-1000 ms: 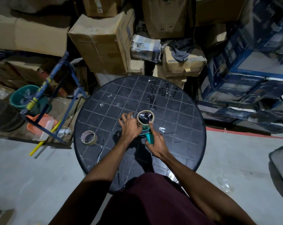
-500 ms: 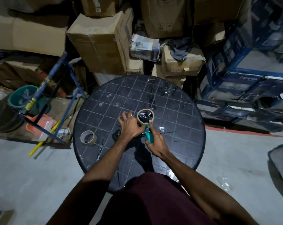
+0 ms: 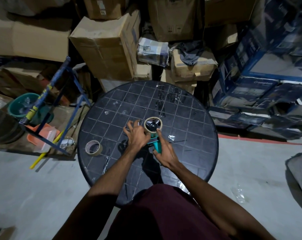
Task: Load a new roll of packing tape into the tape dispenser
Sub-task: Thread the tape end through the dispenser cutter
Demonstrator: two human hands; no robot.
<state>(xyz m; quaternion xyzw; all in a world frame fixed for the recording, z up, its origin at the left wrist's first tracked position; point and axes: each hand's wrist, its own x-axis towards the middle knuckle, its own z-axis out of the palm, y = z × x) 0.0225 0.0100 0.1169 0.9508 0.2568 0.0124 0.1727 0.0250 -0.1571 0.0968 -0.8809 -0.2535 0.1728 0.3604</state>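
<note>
Much of the teal tape dispenser (image 3: 154,143) is hidden: the left hand (image 3: 137,135) covers its front end, the right hand (image 3: 165,153) covers the lower grip, and only a short stretch of teal frame and handle shows between them. Whether a blade or a loose tape end lies under the left hand cannot be made out. The left hand's thumb and forefinger are drawn together down against the dispenser's frame beside the roll, while its other fingers fan up and apart; what exactly they pinch is too small to tell. The right hand is curled round the teal handle, with its forefinger (image 3: 158,131) stretched forward so the tip touches the near rim of the tape roll (image 3: 153,125).

That roll sits on the dispenser's black hub near the middle of the round dark gridded surface (image 3: 190,118). A second tape roll (image 3: 93,147) lies flat by the surface's left edge, well apart from both hands. So two rolls, one dispenser, two hands.

Several clear scraps of tape cling to the surface, their number hard to count in the glare. Behind it, cardboard boxes (image 3: 103,45) and blue printed cartons (image 3: 250,87) are stacked, many cut off by the frame. A green bucket (image 3: 19,104) stands partly behind a blue metal frame (image 3: 48,94) at left.
</note>
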